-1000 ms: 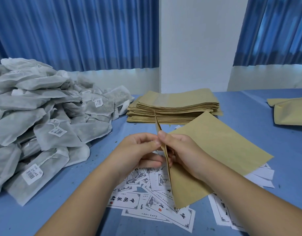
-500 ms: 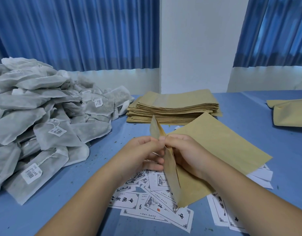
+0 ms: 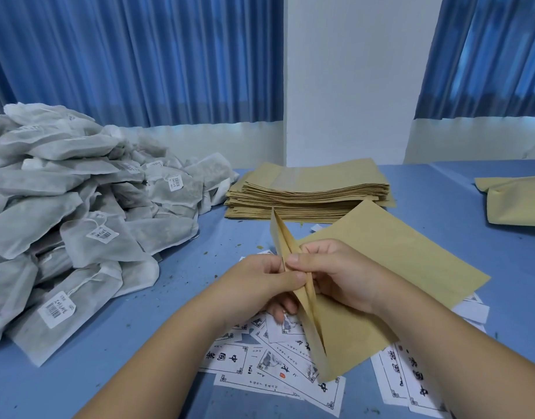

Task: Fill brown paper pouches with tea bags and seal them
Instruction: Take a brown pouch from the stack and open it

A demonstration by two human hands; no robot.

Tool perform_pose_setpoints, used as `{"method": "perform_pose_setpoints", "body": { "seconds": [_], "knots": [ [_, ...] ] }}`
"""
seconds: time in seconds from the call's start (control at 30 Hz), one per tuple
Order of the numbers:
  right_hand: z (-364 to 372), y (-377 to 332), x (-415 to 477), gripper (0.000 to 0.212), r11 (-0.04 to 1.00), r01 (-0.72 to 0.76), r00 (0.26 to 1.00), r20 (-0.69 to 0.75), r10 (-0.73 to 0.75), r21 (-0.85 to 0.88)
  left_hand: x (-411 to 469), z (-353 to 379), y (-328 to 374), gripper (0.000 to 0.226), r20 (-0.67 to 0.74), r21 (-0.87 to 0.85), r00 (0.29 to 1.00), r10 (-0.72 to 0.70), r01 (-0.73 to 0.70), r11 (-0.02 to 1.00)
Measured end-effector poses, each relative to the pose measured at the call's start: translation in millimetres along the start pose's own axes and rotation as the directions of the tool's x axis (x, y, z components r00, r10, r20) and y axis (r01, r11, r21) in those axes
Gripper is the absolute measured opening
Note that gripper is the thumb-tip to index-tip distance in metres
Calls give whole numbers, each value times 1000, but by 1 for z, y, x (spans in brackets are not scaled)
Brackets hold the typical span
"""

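Observation:
A flat brown paper pouch (image 3: pixel 390 267) is held over the blue table, its mouth edge turned toward me. My left hand (image 3: pixel 257 288) pinches the near layer of the mouth and my right hand (image 3: pixel 335 273) pinches the other layer, thumbs almost touching. The mouth is parted into a narrow slit. A large heap of grey tea bags (image 3: pixel 67 219) with barcode tags lies to the left. A stack of flat brown pouches (image 3: pixel 314 189) sits behind my hands.
Printed white label sheets (image 3: pixel 260 367) lie on the blue table (image 3: pixel 441 207) under my hands and the pouch. More brown pouches (image 3: pixel 517 201) lie at the right edge. Blue curtains and a white wall pillar stand behind the table.
The pouch mouth went from a single thin edge to a slightly parted slit. My thumbs have shifted a little along the edge; the hands stay in the same place.

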State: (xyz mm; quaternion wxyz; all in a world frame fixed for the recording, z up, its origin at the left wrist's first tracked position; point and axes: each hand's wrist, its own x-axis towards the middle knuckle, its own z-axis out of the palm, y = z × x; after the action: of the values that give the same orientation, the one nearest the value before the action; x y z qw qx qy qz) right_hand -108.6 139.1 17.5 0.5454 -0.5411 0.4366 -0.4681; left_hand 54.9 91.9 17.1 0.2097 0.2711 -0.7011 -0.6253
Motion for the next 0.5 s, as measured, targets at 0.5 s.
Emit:
{"method": "perform_pose_setpoints", "body": {
  "seconds": [0.5],
  "knots": [
    [-3, -12, -1, 19, 990, 11, 985, -169, -35, -143, 5, 19, -2, 18, -195, 6, 978, 81, -81, 997]
  ]
}}
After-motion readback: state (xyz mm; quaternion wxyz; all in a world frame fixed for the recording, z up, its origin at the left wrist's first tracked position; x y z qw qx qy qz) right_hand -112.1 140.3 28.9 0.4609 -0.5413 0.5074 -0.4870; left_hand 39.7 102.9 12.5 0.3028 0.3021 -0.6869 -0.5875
